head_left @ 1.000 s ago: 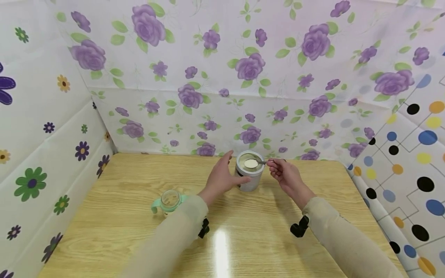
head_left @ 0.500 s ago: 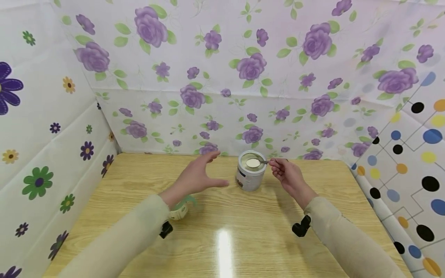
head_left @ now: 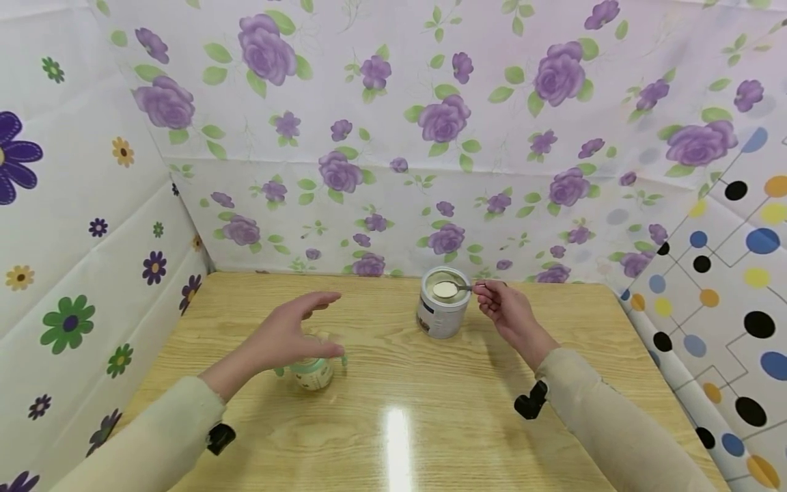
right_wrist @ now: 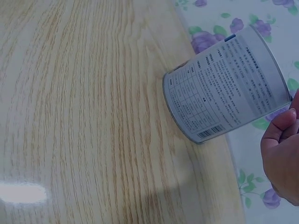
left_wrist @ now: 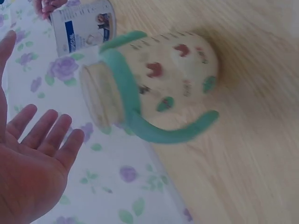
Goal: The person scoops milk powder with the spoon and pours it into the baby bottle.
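Note:
My right hand (head_left: 509,311) pinches the handle of a spoon (head_left: 464,288), whose bowl carries a heap of pale powder (head_left: 445,290) over the mouth of an open can (head_left: 441,316). The can stands upright near the back of the table, its printed label showing in the right wrist view. My left hand (head_left: 285,333) hovers with fingers spread and thumb apart, holding nothing. Beneath and partly behind it stands a clear baby bottle (left_wrist: 168,74) with a green collar and two green handles. The bottle has no cap on its neck, and the hand appears apart from it.
The wooden table (head_left: 455,410) ends at a floral cloth wall (head_left: 393,205) just behind the can. Other patterned cloths rise at the left and right sides. A bright light reflection (head_left: 396,444) lies on the front of the table.
My left hand has left the can's side and moved left to the bottle, fingers still spread. The right hand and the powder-filled spoon stay almost in place over the can.

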{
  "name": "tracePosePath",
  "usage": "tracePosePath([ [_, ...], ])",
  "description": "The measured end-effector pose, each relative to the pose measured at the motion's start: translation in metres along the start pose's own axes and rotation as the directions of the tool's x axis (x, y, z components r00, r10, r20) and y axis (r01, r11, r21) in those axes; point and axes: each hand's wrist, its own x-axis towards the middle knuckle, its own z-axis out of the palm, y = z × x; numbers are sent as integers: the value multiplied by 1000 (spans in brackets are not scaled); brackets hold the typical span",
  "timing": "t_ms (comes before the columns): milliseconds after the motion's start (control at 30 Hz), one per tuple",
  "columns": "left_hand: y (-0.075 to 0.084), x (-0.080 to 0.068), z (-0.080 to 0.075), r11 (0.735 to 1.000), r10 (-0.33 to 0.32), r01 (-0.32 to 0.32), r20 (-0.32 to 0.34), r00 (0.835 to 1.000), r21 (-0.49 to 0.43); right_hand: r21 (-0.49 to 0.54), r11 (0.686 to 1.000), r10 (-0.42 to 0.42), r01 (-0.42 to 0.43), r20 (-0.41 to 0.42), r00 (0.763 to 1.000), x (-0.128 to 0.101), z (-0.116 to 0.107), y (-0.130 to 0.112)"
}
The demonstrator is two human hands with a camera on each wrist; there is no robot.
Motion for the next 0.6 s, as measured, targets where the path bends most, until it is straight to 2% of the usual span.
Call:
tracePosePath([
  [267,-35,-27,-1,999,-13,11,-53,998,-36,2,1000,6,-6,8,1000,-3,0,-3],
  [433,-52,-39,8,997,-24,19,-72,997,-78,4,1000,6,-6,7,1000,-4,1,-4],
  [600,-63,-44,19,991,-41,31,-71,997,-131,-1,1000,7,-7,6,1000,-3,2,-4],
])
